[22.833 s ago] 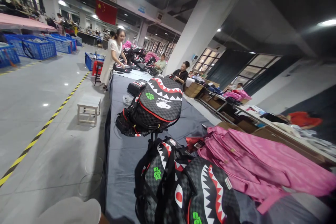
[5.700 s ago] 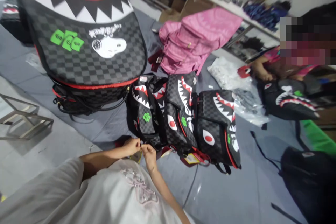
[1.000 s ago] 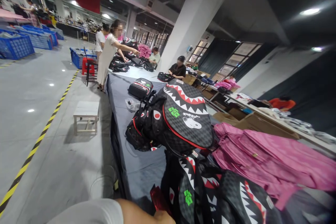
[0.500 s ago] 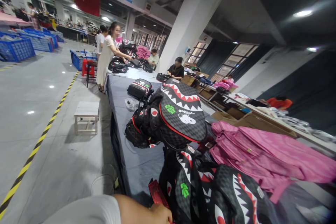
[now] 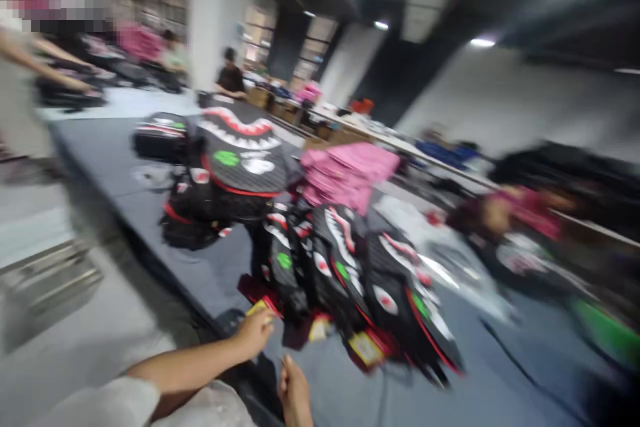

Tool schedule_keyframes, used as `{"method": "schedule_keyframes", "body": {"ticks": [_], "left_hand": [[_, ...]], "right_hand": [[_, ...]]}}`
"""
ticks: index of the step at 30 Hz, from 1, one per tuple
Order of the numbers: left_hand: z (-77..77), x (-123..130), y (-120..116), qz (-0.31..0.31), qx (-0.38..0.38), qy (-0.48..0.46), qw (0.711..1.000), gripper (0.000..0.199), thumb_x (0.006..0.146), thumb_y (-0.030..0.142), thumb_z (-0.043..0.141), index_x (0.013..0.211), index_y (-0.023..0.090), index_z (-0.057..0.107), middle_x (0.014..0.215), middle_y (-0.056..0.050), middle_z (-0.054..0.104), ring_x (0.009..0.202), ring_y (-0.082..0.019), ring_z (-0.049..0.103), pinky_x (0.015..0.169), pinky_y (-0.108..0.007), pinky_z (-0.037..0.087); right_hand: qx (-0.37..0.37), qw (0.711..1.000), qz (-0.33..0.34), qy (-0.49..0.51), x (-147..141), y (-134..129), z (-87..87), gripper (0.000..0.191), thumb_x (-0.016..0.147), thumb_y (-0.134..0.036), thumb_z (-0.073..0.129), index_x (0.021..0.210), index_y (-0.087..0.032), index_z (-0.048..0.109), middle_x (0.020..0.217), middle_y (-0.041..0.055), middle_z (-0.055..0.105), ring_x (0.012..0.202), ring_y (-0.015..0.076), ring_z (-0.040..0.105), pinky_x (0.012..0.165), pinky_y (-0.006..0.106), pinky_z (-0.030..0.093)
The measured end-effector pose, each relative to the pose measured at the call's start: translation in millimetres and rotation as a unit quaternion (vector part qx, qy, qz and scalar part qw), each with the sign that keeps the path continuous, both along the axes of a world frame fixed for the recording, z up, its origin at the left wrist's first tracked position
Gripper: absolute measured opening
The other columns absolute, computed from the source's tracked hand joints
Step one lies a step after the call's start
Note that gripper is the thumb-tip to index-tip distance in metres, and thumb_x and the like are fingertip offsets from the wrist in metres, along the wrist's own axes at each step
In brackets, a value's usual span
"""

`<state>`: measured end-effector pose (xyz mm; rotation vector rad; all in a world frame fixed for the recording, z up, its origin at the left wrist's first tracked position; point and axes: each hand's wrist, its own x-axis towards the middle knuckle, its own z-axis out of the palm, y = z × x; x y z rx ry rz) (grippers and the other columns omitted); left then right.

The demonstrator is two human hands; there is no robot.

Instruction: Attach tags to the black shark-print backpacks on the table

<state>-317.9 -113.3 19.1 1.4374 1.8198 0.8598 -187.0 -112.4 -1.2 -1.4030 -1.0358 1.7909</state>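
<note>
A tag point(image 5: 260, 307) is seen at the left hand point(image 5: 254, 333), before three black bags point(image 5: 345, 273).
The left fingers are bent close together at the tag's edge; because of blur, it cannot be told whether it is gripped. The right hand point(image 5: 294, 387) is seen near, apart from the tag; its fingers are drawn narrow, and whether something is held cannot be told. The black bags are laid side by side on the grey table point(image 5: 345, 383), with other tags point(image 5: 367, 349) at their near ends. Behind, a large bag point(image 5: 245, 177) and pink bags point(image 5: 347, 177) are placed; to the right, clear plastic point(image 5: 410, 223) is spread.
</note>
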Motion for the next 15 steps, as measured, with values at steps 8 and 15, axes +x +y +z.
{"method": "schedule_keyframes", "body": {"ticks": [8, 15], "left_hand": [[-32.5, 3, -22, -0.281, -0.087, -0.020, 0.956, 0.057, 0.077, 0.024, 0.052, 0.133, 0.012, 0.058, 0.127, -0.012, 0.067, 0.108, -0.021, 0.067, 0.100, -0.034, 0.050], [-24.3, 56, -48, -0.460, -0.123, 0.027, 0.879, 0.041, 0.083, 0.040, 0.048, 0.110, 0.021, 0.073, 0.109, -0.007, 0.076, 0.098, -0.023, 0.072, 0.091, -0.036, 0.056]], "right_hand": [[-0.079, 0.936, -0.269, 0.211, -9, -47, -13.4, 0.045, 0.068, -0.056, 0.078, 0.071, -0.017, 0.055, 0.059, -0.0029, 0.059, 0.047, 0.0085, 0.049, 0.049, 0.021, 0.039], [-0.096, 0.855, -0.414, 0.297, 23, -134, -29.5, 0.035, 0.070, -0.044, 0.078, 0.080, -0.016, 0.061, 0.070, 0.0010, 0.065, 0.060, 0.0127, 0.060, 0.058, 0.025, 0.048]]}}
